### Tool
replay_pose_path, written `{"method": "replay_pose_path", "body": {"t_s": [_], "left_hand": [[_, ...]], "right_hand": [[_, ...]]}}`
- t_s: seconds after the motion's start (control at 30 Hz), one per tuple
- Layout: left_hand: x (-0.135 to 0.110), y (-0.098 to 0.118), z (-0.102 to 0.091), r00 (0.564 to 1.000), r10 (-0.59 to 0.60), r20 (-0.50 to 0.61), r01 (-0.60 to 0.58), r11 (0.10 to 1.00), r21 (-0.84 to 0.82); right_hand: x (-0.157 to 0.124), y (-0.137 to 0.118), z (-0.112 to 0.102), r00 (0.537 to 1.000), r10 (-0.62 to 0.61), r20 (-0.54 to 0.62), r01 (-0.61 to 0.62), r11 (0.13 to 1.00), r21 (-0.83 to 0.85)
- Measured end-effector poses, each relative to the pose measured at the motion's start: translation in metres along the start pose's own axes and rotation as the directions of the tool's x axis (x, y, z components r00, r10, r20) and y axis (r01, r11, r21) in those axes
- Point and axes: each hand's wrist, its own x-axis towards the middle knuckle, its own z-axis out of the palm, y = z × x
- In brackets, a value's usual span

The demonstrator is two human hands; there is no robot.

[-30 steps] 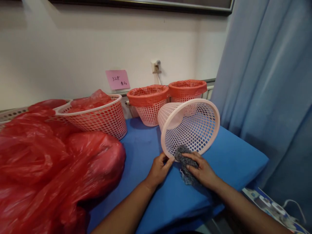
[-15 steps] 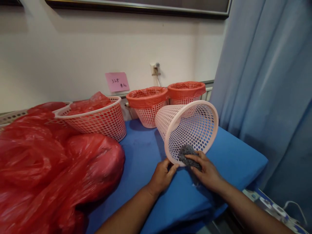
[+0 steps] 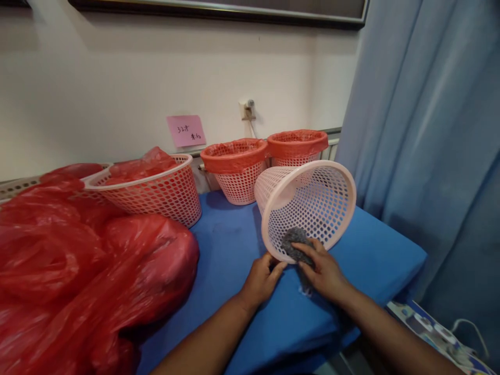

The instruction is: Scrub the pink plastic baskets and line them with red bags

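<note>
- A pale wall (image 3: 128,94) backs the scene, with a dark-edged frame (image 3: 219,12) cut off by the top of the view.
- A blue curtain (image 3: 422,146) hangs in folds down the right side.
- A desk (image 3: 224,242) covered in blue carries the baskets and bags.
- Red bags (image 3: 86,271), glossy and crumpled, pile up across the left of the desk.
- The tipped basket (image 3: 326,205), pale pink and perforated, lies on its side at the right of the desk, its mouth toward the person.
- The left basket (image 3: 167,195) stands upright beside the pile, red plastic bulging above its rim.
- Two lined baskets (image 3: 240,182) stand upright near the wall behind the tipped basket, red plastic folded over their rims.
- The left hand (image 3: 261,278) has its grip on the tipped basket, thumb at the bottom of the rim.
- The right hand (image 3: 322,273) has its grip closed around a bunched cloth.
- The grey cloth (image 3: 296,245) rests against the basket's lower inside, just within the rim, an end trailing below the hand.
- A pink note (image 3: 186,131) with handwriting is on the wall above the baskets.
- A socket (image 3: 247,111) with a plug and cord sits right of it.
</note>
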Motion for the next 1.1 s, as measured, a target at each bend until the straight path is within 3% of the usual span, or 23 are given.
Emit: {"method": "replay_pose_path", "body": {"t_s": [0.1, 0.23, 0.33, 0.4, 0.53, 0.6, 0.7, 0.8, 0.87, 0.97, 1.1], "left_hand": [[-0.002, -0.001, -0.007, 0.998, 0.003, -0.064, -0.003, 1.0, 0.009], [-0.004, 0.009, -0.022, 0.965, 0.089, -0.246, -0.049, 0.985, 0.165], [-0.002, 0.013, -0.022, 0.941, 0.102, -0.322, -0.05, 0.985, 0.166], [-0.001, 0.011, -0.016, 0.962, 0.071, -0.264, -0.043, 0.993, 0.113], [0.0, 0.002, -0.006, 0.998, 0.004, -0.061, -0.006, 0.999, -0.034], [-0.001, 0.003, -0.009, 0.996, 0.013, -0.093, -0.013, 1.0, -0.003], [-0.004, 0.013, -0.02, 0.971, 0.058, -0.232, -0.025, 0.99, 0.142], [-0.004, 0.024, -0.027, 0.939, 0.115, -0.323, -0.041, 0.973, 0.226], [-0.004, 0.026, -0.026, 0.929, 0.144, -0.341, -0.059, 0.967, 0.247], [-0.004, 0.019, -0.019, 0.953, 0.116, -0.282, -0.057, 0.976, 0.209], [-0.005, 0.005, -0.012, 0.998, 0.012, -0.055, -0.005, 0.992, 0.127]], "right_hand": [[0.003, -0.007, 0.007, 0.998, -0.053, 0.028, 0.05, 0.993, 0.106], [0.002, 0.016, -0.015, 0.99, 0.067, -0.128, -0.087, 0.984, -0.157], [-0.002, 0.025, -0.026, 0.969, 0.143, -0.202, -0.199, 0.934, -0.295], [-0.005, 0.017, -0.02, 0.979, 0.129, -0.155, -0.166, 0.951, -0.259], [-0.006, -0.012, 0.002, 1.0, 0.014, -0.001, -0.014, 0.999, 0.044], [-0.004, -0.016, 0.002, 0.999, -0.028, 0.039, 0.023, 0.992, 0.127], [0.0, 0.0, -0.016, 1.0, 0.015, -0.027, -0.016, 0.999, -0.047], [-0.001, 0.023, -0.034, 0.976, 0.118, -0.184, -0.169, 0.943, -0.287], [-0.004, 0.027, -0.034, 0.97, 0.135, -0.204, -0.195, 0.929, -0.313], [-0.007, 0.01, -0.017, 0.994, 0.076, -0.084, -0.087, 0.986, -0.139], [-0.003, -0.014, 0.003, 0.997, -0.031, 0.064, 0.017, 0.977, 0.214]]}}
